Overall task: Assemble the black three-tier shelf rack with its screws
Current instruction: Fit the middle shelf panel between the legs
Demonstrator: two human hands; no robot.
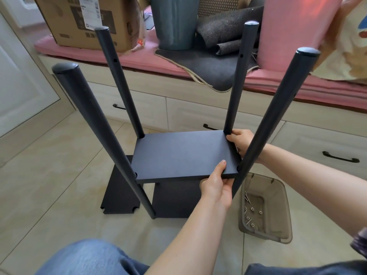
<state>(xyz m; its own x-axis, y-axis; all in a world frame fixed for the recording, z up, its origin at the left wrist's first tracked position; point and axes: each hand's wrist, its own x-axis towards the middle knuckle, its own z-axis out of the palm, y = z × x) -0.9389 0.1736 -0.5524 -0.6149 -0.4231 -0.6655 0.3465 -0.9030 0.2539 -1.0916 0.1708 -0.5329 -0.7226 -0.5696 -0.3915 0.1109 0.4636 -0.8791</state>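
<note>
The left hand (217, 186) is nearest, pinching the near edge of the middle shelf board (183, 154) close to its near-right corner, thumb on top and fingers curled underneath. The right hand (241, 142) grips the right short edge a bit farther back, fingers wrapped round it just behind the near-right pole (274, 114). The board sits level between all four poles, long axis running left to right, so I'd say what matters is lining its corner notches up with the pole holes before grabbing screws from the plastic bin (265, 209) on the floor to the right.
</note>
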